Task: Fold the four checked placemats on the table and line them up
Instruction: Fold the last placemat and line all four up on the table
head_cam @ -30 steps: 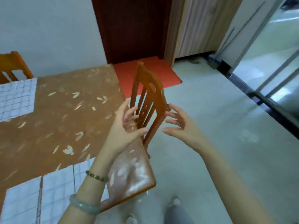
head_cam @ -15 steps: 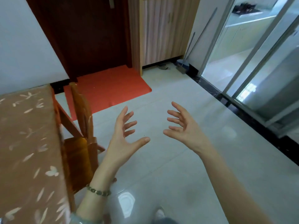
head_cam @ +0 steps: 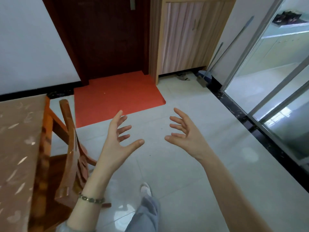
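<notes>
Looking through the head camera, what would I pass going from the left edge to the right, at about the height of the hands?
table with a leaf-patterned cover → wooden chair → left hand → right hand → black floor strip → sliding glass door

Pale tiled floor point(head_cam: 184, 164) reflected light. A red mat point(head_cam: 117, 96) lay before the dark door point(head_cam: 107, 39), beside a light wood cabinet point(head_cam: 184, 39); glass sliding doors point(head_cam: 267, 81) stood at right, a wooden chair point(head_cam: 70, 148) against the brown-covered table point(head_cam: 20, 148) at left.
</notes>
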`<state>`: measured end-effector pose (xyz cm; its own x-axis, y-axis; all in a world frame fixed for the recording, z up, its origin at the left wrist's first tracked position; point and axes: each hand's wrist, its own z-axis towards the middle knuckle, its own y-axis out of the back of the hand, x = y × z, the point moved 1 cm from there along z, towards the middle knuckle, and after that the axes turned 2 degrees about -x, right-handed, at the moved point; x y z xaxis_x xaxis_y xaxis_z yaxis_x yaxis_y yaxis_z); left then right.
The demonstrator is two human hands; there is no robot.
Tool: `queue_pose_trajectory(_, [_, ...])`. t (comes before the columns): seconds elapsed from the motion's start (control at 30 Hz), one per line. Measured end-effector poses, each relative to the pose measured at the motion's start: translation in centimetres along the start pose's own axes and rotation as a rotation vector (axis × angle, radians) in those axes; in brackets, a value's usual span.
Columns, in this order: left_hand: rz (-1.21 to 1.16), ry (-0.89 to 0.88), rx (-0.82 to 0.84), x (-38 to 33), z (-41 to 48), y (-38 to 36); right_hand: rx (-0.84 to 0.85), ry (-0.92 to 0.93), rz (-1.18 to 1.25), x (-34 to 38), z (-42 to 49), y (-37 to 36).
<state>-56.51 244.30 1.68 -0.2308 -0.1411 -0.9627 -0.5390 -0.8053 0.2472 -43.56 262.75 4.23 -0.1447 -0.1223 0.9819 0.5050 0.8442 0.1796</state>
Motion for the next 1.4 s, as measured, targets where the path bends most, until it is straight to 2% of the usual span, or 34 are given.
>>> queue_pose_trajectory(0.27, [-0.043, -0.014, -0.080, 1.2, 15.5, 0.3, 0.028, 0.019, -0.029, 1.9, 16.3, 0.3])
queue_pose_trajectory(0.53, [-0.023, -0.048, -0.162, 1.9, 27.6, 3.9, 0.112, 0.079, -0.026, 4.3, 30.8, -2.4])
queue_pose_trajectory(0.83, [-0.036, 0.045, -0.401, 7.2, 39.7, 9.6, 0.348, 0.095, -0.035, 4.2, 48.8, -9.3])
queue_pose_trajectory(1.13, [0.017, 0.143, -0.677, 10.9, 52.5, 17.1, 0.683, 0.107, -0.005, 7.6, 68.3, -19.1])
queue_pose_trajectory(1.4, [0.061, 0.223, -0.952, 13.7, 56.3, 24.9, 0.966, 0.088, -0.016, 9.7, 77.9, -31.2])
